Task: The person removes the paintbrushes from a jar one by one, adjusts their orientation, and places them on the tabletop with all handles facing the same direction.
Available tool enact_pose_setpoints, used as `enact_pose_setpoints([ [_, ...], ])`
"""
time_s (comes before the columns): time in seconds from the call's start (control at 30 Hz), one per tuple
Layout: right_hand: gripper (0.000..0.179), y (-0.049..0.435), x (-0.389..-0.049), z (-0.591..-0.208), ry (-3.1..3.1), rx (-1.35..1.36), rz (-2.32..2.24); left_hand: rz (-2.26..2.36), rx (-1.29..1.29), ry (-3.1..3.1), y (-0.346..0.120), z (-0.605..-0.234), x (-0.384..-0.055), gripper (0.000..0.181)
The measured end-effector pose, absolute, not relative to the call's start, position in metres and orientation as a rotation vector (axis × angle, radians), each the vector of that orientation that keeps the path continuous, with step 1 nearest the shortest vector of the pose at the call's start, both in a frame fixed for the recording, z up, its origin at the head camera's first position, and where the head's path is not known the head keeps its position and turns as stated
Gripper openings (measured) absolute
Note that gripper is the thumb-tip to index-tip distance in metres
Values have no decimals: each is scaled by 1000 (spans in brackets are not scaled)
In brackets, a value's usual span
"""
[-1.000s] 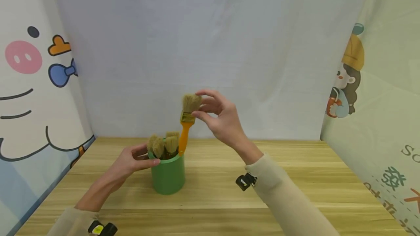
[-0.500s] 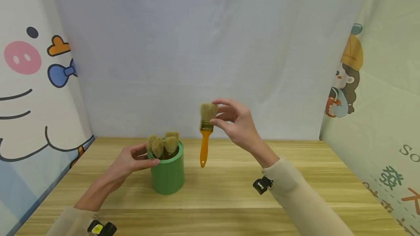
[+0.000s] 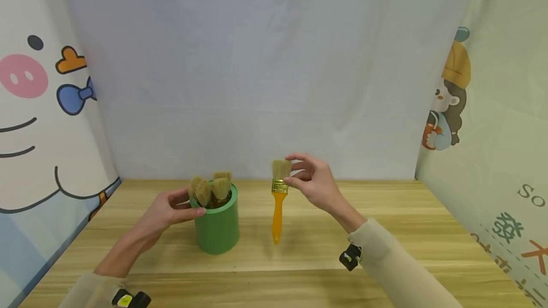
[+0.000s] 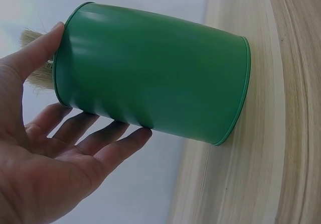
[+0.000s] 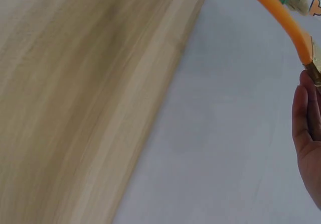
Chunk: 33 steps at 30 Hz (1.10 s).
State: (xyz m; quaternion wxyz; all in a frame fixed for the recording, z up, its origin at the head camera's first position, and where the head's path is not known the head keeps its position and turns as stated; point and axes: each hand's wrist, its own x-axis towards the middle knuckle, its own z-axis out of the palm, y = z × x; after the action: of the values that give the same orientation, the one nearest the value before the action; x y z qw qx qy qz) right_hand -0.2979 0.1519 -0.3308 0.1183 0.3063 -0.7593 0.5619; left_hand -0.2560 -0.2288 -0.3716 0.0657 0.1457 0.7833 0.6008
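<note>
Right hand (image 3: pixel 314 182) has a flat paintbrush (image 3: pixel 278 198) pinched between thumb and fingers, up around the bristles (image 3: pixel 280 169) and metal ferrule (image 3: pixel 279 186). Bristles are up beside the fingertips, and the orange handle (image 3: pixel 278 222) hangs below them, over the wooden table (image 3: pixel 239 284); can't really tell if the tip touches the wood. Left hand (image 3: pixel 164 210) is gripping a green cylindrical pot (image 3: pixel 217 234) by the top end, thumb at the rim and the other fingertips along the wall. Pot's upright on the table, with more brushes (image 3: pixel 203 191) sitting bristles-up in it, right next to the left fingertips, handles mostly hidden. Most of the pot is between the left fingers and the pinched brush. White cloth (image 3: pixel 265 70) hangs behind both sets of fingers.
</note>
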Motion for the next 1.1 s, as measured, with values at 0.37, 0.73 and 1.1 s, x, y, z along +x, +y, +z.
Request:
enact_pose_setpoints([
  [0.37, 47, 155, -301, -366, -2389, 801, 1725, 1817, 443, 2343, -229, -373, -257, 81],
  [0.73, 47, 147, -302, -389, -2449, 790, 1847, 1821, 447, 2329, -230, -373, -255, 80],
  [1.1, 47, 141, -304, -403, -2465, 742, 1974, 1821, 445, 2334, -230, -373, -256, 83],
])
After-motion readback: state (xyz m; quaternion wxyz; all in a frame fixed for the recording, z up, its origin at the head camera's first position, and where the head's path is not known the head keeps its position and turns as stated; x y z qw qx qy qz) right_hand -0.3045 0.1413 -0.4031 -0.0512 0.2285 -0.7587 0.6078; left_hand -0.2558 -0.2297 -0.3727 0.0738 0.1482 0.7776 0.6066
